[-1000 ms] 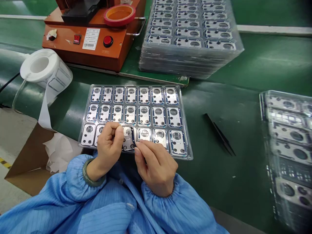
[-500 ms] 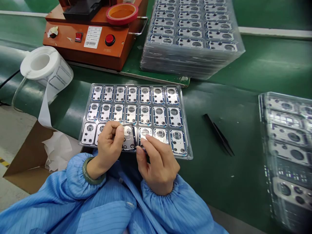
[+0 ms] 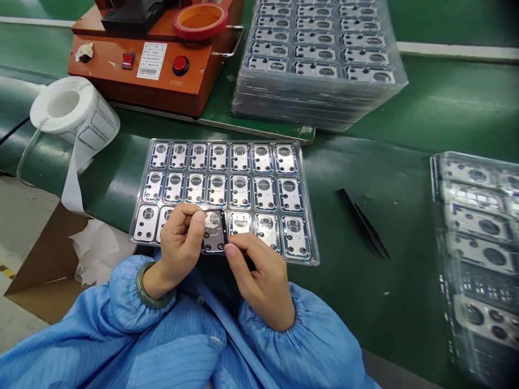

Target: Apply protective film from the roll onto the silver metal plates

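A small metal plate with a round window and small holes [image 3: 214, 232] is held above the front row of a clear plastic tray [image 3: 314, 254]. My left hand [image 3: 181, 246] pinches the plate's left edge between thumb and curled fingers. On the opposite side, my right hand [image 3: 259, 275] grips its dark right edge with thumb and forefinger. Rows of similar silver plates [image 3: 240, 190] with blue borders lie in the tray's pockets. Part of the front row is hidden behind the hands and the held plate.
Black tweezers [image 3: 364, 222] lie right of the tray. A label roll [image 3: 65, 102] stands at left above a cardboard box [image 3: 44, 259] with crumpled paper. Behind are an orange machine [image 3: 133, 81], red tape [image 3: 201, 22] and stacked trays [image 3: 320, 94]. More trays [image 3: 478, 227] stand at right.
My right hand has shifted down and its fingers have drawn together onto the plate's right edge. The plate has turned slightly and looks darker. My left hand has kept its pinch.
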Demonstrator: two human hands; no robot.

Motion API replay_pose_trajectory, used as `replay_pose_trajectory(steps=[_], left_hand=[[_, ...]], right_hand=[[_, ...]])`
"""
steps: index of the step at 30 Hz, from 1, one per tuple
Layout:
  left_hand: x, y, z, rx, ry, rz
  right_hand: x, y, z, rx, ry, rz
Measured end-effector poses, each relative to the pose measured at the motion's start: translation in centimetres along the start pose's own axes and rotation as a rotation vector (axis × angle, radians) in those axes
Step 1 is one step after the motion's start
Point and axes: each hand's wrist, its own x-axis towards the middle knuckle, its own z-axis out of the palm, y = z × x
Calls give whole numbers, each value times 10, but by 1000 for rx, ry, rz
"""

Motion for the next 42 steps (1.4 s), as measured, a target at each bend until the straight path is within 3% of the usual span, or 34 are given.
replay_pose_trajectory(steps=[10, 23, 31, 37, 42], left_hand=[[0, 0, -4, -168, -181, -58], [0, 3, -9, -182, -407, -113], [6, 5, -10, -245, -554, -145], [10, 6, -9, -165, -556, -160], [13, 5, -11, -223, -585, -222]], right_hand=[[1, -3, -4, 93, -23, 56], [1, -7, -7, 158, 9, 168], [1, -6, -6, 128, -10, 113], [1, -5, -3, 33, -58, 51], [2, -7, -3, 28, -49, 51]])
